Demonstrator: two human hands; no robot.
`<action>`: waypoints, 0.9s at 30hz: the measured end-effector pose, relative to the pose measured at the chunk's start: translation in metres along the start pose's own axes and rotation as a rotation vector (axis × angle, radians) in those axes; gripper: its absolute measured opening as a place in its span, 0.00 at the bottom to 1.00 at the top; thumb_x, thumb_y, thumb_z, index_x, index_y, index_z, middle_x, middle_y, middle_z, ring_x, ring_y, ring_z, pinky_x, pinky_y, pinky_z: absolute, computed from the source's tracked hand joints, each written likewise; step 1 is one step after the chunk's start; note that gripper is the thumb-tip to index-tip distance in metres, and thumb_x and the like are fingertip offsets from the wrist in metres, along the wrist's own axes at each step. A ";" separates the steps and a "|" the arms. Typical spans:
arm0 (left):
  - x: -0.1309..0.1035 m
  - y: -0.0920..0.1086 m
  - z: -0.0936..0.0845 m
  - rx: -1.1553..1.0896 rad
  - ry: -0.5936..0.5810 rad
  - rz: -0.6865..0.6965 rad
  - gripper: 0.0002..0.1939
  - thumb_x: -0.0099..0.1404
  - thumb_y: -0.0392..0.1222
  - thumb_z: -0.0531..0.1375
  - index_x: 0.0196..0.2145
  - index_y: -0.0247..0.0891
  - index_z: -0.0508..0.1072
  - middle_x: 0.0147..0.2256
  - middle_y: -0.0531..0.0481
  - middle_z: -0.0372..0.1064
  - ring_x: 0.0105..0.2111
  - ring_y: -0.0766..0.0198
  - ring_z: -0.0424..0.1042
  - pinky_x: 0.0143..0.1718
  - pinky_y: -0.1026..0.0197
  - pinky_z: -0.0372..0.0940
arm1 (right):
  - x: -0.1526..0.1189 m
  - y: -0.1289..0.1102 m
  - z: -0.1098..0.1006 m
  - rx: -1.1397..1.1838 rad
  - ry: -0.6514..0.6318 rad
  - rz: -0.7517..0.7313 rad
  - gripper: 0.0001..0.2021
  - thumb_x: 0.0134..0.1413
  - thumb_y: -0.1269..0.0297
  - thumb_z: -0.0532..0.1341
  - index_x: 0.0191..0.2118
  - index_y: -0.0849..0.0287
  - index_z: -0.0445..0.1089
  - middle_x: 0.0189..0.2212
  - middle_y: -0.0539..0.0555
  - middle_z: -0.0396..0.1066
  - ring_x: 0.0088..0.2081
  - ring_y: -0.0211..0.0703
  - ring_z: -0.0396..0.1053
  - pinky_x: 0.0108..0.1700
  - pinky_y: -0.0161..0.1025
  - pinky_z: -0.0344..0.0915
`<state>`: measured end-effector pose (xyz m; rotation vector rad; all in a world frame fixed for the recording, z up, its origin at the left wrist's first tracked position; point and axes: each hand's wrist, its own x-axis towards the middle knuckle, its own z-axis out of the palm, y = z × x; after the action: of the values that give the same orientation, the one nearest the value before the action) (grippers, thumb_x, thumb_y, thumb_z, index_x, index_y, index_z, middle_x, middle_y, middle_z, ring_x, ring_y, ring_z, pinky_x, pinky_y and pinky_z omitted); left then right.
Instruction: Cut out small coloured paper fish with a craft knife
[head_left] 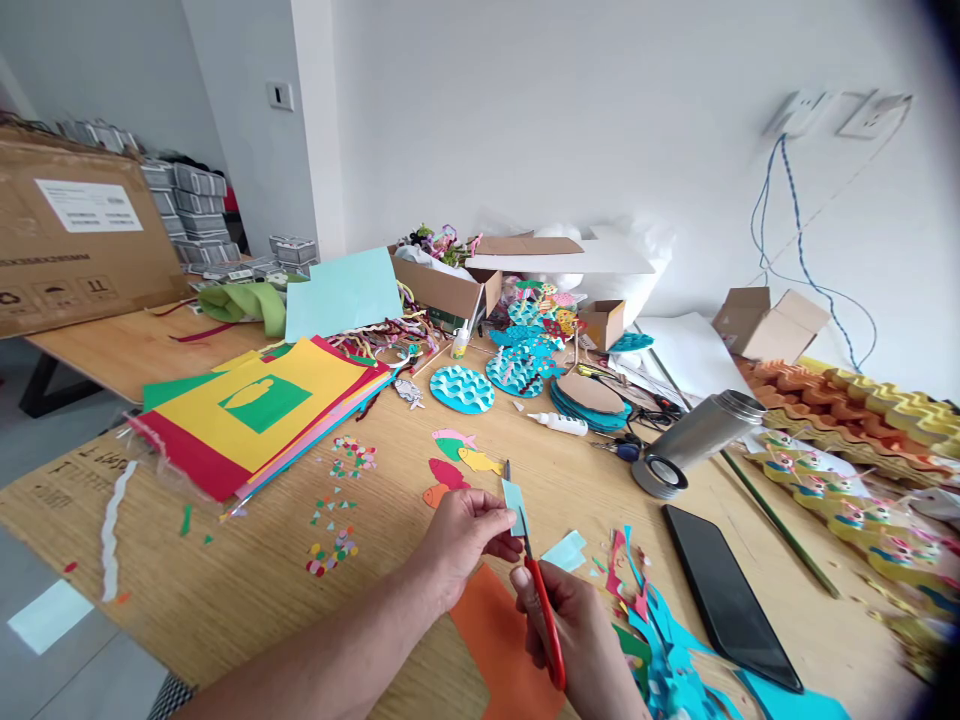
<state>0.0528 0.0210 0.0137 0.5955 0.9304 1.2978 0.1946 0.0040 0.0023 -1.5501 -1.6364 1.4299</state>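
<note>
Near the table's front middle, my left hand (480, 530) pinches a small light blue paper piece (514, 505). My right hand (562, 615) is closed on red-handled scissors (553, 640), whose blades point away from me and lie against the paper piece. Beneath my hands is an orange sheet (501, 645). Just beyond them lie paper fish in several colours, among them a yellow fish (480, 461) and a pink fish (457, 437). Another light blue scrap (566, 551) lies right of the scissors.
Coloured sheets (285, 340) are stacked at left, near small paper dots (330, 557). At right are blue scraps (667, 655), a black phone (727, 595), a metal flask (701, 435) and egg trays (832, 400). Glue (559, 424) and wavy blue discs (462, 389) lie farther back.
</note>
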 end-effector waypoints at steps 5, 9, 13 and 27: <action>0.000 0.001 0.000 -0.004 -0.002 0.000 0.18 0.44 0.50 0.71 0.24 0.34 0.72 0.22 0.49 0.71 0.22 0.64 0.71 0.27 0.63 0.68 | 0.000 -0.001 0.000 -0.007 -0.006 0.010 0.29 0.46 0.32 0.57 0.22 0.56 0.58 0.11 0.43 0.57 0.13 0.31 0.56 0.16 0.29 0.48; 0.000 0.001 0.000 0.005 -0.007 0.007 0.19 0.44 0.51 0.71 0.24 0.34 0.71 0.21 0.49 0.71 0.21 0.65 0.71 0.26 0.63 0.68 | 0.000 -0.002 0.001 -0.013 -0.002 0.017 0.28 0.46 0.33 0.58 0.22 0.56 0.58 0.10 0.44 0.58 0.13 0.32 0.56 0.16 0.29 0.48; 0.001 0.001 -0.001 0.023 -0.005 0.014 0.19 0.44 0.51 0.71 0.24 0.35 0.71 0.21 0.49 0.71 0.22 0.64 0.71 0.26 0.63 0.68 | 0.000 -0.003 0.001 0.002 -0.006 0.018 0.27 0.46 0.34 0.59 0.22 0.56 0.59 0.10 0.44 0.59 0.13 0.32 0.56 0.17 0.30 0.49; 0.001 -0.002 -0.002 0.069 -0.006 0.014 0.18 0.46 0.51 0.70 0.23 0.35 0.71 0.21 0.48 0.71 0.22 0.61 0.73 0.27 0.61 0.68 | -0.001 -0.003 0.000 -0.006 -0.013 -0.005 0.28 0.48 0.33 0.57 0.22 0.56 0.60 0.11 0.45 0.60 0.14 0.34 0.57 0.18 0.31 0.50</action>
<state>0.0523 0.0217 0.0105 0.6598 0.9704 1.2797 0.1935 0.0034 0.0047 -1.5418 -1.6521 1.4360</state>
